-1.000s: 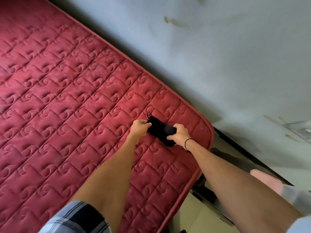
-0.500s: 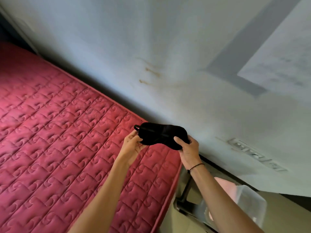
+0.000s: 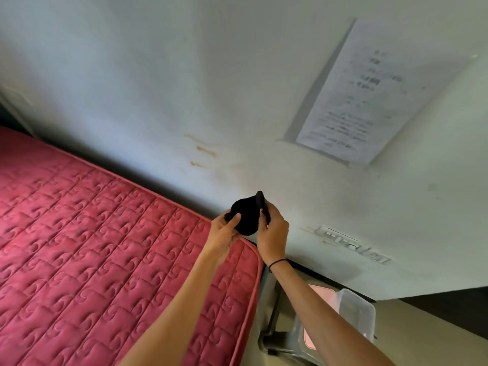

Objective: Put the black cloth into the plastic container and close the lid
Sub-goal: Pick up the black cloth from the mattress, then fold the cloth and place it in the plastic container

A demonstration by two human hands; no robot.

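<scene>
Nearest the camera, two bare forearms reached up from the lower edge of the view. Under the right forearm sat the clear plastic container [image 3: 361, 315], its mouth open, resting on a grey metal stool [image 3: 272, 336] just beside the mattress corner. A pink lid [image 3: 323, 295] lay against the container's far side, partly hidden by the arm.

To the left spread a red quilted mattress [image 3: 92, 247] with a swirl pattern stitched in squares, its rounded corner reaching close to the stool.

Further out, both hands were raised above that mattress corner. The left hand [image 3: 224, 236] was curled, its thumb pressed over the lower left edge of the black cloth [image 3: 245, 216]. The right hand [image 3: 273, 236], with a thin black band [image 3: 277, 262] at its wrist, pinched the cloth's right side between thumb and fingers, and a strap-like strip of it stood up above the fingertips. The cloth was bunched into a rounded lump, held in the air between the two hands, well apart from the container.

Behind everything stood a pale wall [image 3: 184, 75] marked with a few brownish stains [image 3: 203, 151]. A printed paper notice [image 3: 369, 101] was fixed high on the right, its text too blurred to read.
</scene>
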